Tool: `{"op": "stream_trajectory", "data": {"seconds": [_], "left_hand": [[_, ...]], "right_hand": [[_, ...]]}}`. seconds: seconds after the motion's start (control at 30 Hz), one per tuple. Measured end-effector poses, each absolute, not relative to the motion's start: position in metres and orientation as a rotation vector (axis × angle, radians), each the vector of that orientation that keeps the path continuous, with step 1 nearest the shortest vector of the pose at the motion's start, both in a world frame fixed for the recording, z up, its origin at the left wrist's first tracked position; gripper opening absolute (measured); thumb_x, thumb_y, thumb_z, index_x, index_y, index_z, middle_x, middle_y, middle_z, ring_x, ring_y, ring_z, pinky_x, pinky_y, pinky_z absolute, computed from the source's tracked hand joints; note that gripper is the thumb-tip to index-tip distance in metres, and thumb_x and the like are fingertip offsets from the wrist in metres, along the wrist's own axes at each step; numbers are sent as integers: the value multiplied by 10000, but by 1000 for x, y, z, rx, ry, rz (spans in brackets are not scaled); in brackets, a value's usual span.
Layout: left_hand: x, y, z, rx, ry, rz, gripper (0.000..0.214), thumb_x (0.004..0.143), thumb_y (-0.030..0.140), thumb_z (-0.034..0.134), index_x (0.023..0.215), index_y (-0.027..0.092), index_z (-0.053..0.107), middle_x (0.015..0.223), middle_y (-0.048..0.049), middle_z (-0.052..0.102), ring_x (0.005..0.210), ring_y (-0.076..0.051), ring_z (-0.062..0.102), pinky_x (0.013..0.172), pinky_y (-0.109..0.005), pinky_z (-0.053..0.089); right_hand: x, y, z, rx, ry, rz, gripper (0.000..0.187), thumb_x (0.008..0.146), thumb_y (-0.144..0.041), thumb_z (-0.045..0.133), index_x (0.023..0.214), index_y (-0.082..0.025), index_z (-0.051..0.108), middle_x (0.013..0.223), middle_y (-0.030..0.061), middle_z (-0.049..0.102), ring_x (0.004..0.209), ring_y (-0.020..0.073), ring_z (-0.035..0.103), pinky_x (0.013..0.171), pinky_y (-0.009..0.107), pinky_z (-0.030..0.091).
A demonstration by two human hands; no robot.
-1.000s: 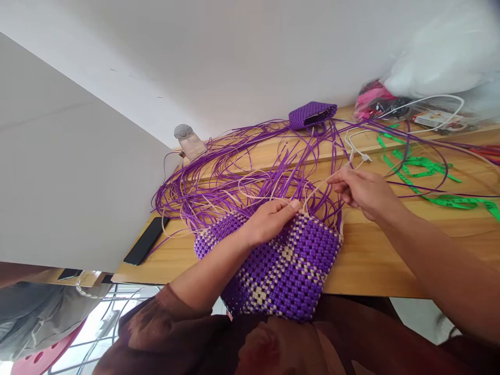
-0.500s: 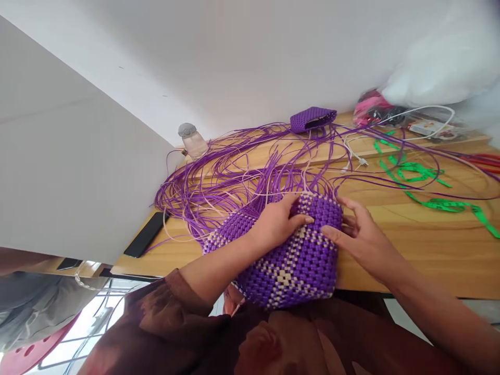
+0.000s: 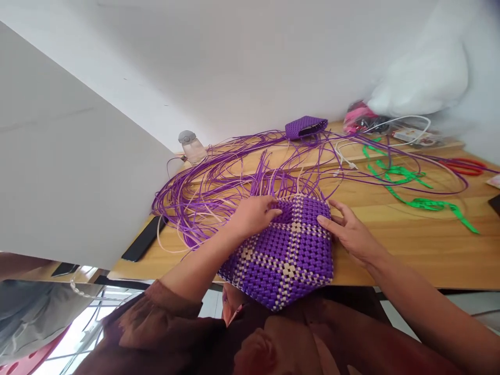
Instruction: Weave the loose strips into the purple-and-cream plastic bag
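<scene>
In front of me a partly woven basket [image 3: 273,242] of purple plastic strands, with a cream grid pattern, leans at the table's front edge. Long loose purple and cream strands [image 3: 175,208] run from its top across the table to the left and back. My left hand [image 3: 255,214] grips the basket near its upper left rim, thumb and fingers bent towards each other; some fingertips are hidden. At the right side, my right hand [image 3: 351,232] holds the basket's edge, its thumb on the patterned face and the other fingers partly behind.
A small purple woven pouch [image 3: 307,127] lies at the back by the wall. Rightward are a green tape measure [image 3: 425,203], a white cable [image 3: 346,156], red-handled scissors [image 3: 466,166] and plastic-wrapped items [image 3: 363,120]. A black phone [image 3: 144,240] and grey-capped jar [image 3: 192,148] are left.
My left hand has slid left across the basket, uncovering more of its patterned face. The right hand keeps its hold on the right edge. The view has shifted slightly.
</scene>
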State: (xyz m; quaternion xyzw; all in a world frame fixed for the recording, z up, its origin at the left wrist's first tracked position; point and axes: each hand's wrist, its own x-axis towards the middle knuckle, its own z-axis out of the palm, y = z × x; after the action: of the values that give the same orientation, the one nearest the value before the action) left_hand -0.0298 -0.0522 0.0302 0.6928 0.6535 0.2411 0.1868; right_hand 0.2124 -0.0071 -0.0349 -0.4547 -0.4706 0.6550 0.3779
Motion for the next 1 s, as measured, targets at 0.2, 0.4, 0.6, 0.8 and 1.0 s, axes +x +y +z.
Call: {"op": "stream_trajectory", "data": {"seconds": [0.2, 0.4, 0.6, 0.8, 1.0], "left_hand": [[-36, -51, 21, 1940, 1579, 478, 356, 868, 499, 590, 1055, 236, 742, 1074, -77, 755, 975, -250, 681, 892, -325, 469], [-16, -46, 12, 1948, 1544, 457, 410, 734, 585, 718, 847, 192, 695, 731, -17, 661, 681, -188, 587, 625, -262, 401], [-6, -48, 29, 1907, 1581, 318, 488, 717, 656, 720, 838, 188, 659, 739, 12, 606, 696, -163, 554, 621, -251, 371], [38, -71, 67, 2642, 1893, 87, 562, 777, 707, 609, 894, 162, 682, 795, -48, 602, 704, -195, 563, 664, -331, 359], [54, -68, 53, 2931, 1831, 398, 505, 933, 552, 522, 1151, 119, 663, 780, -61, 659, 697, -182, 591, 720, -355, 390]], "right_hand": [[207, -17, -31, -1081, -1103, 1838, 701, 728, -417, 844, 1332, -280, 515, 1298, 73, 686, 1137, 244, 675, 951, 381, 568], [203, -23, -42, -870, -1091, 1896, 612, 751, -406, 829, 1284, -272, 558, 1365, 61, 645, 1276, 243, 585, 1079, 388, 478], [211, -27, -44, -737, -966, 2003, 720, 768, -362, 822, 1373, -320, 433, 1364, 38, 637, 1232, 207, 603, 1084, 374, 457], [224, -15, -34, -819, -892, 2059, 711, 726, -381, 846, 1326, -315, 471, 1270, 48, 686, 1189, 250, 637, 1019, 404, 523], [234, 3, -38, -894, -837, 1997, 653, 714, -403, 841, 1268, -358, 498, 1262, 24, 687, 1148, 278, 660, 927, 420, 601]]}}
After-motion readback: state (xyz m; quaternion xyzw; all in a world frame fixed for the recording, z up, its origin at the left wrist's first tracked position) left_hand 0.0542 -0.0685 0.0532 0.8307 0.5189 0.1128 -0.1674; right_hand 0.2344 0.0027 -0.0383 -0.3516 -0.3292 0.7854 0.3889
